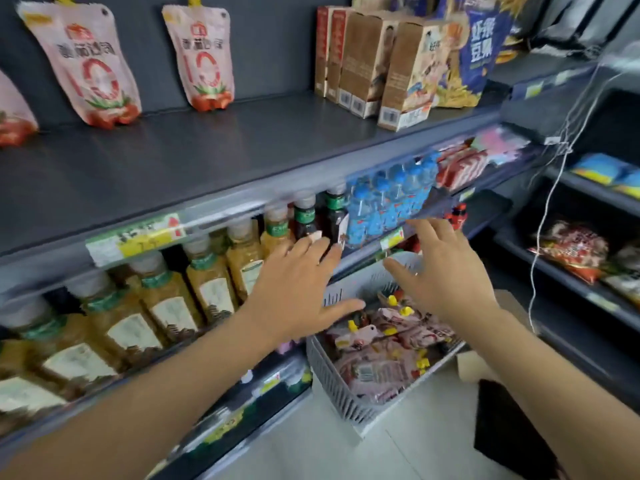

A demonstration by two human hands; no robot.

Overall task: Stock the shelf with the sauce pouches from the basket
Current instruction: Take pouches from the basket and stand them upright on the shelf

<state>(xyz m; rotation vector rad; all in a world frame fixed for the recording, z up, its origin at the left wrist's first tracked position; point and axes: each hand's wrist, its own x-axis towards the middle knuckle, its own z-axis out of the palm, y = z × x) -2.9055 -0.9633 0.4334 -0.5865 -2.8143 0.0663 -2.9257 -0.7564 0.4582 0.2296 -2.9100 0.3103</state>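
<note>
Dark grey shop shelving runs along the left. Sauce pouches [88,64] stand against the back edge of the upper shelf [207,150], and one is cut off at the frame's left edge. Near the floor, a white basket [332,386] holds heaped pouches [381,362], partly hidden by the left hand [294,282] and right hand [440,268]. Both hover with fingers spread, holding nothing. The labels are blurred.

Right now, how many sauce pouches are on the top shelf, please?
3 sauce pouches: one cut off at the left edge, one beside it, one nearer the middle. Others may lie beyond view.
</note>
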